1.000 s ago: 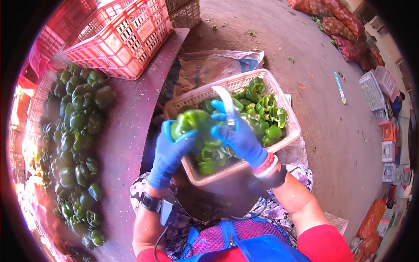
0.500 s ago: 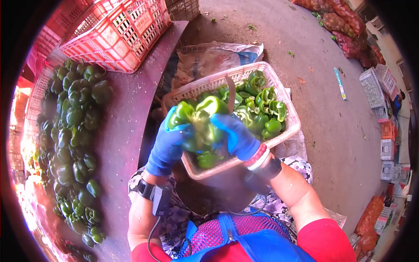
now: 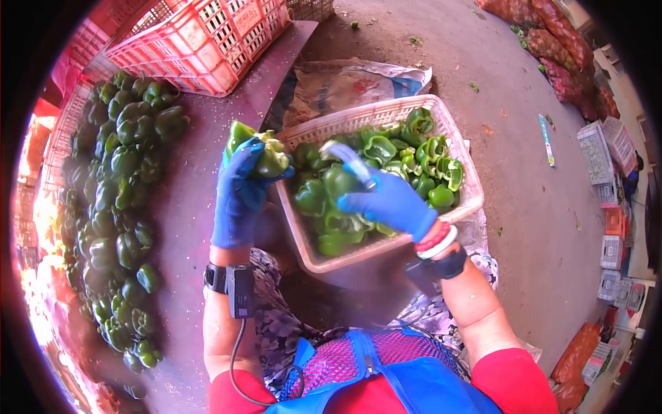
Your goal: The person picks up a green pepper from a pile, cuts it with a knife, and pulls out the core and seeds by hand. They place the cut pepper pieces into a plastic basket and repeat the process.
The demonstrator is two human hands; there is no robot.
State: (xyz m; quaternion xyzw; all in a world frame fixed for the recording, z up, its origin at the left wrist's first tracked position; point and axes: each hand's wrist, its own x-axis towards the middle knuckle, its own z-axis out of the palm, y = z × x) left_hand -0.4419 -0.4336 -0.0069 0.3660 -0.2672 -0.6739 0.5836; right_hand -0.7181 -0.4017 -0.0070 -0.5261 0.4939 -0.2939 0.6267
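The fingers (image 3: 256,153) of your left hand (image 3: 238,196), in a blue glove, are curled tight around a green pepper (image 3: 270,157). The thumb is on one side and the other fingers are on the other side, so the pepper sits firmly in the grip. You hold it in the air just beside the left rim of the basket (image 3: 386,247), above the edge of the table (image 3: 200,207). Whether this pepper is whole or already cut, I cannot tell.

The fingers of your right hand (image 3: 389,203), also in a blue glove, are closed around the handle of a knife (image 3: 348,160). The handle is hidden inside the fist. The pale blade comes out at the top of the hand and points up and to the left, over the inside of the basket. It is apart from the pepper in your left hand.

The basket is of light plastic, stands in front of your knees and holds many cut pepper pieces (image 3: 420,165). It rests partly on a printed sack (image 3: 345,86) that lies on the ground.

On your left wrist there is a black device (image 3: 238,293) with a cable, and on your right wrist there are bracelets (image 3: 434,240).

On the table, well to the left, lies a long pile of whole green peppers (image 3: 117,186). Behind it, at the far end of the table, stands a red crate (image 3: 207,45).
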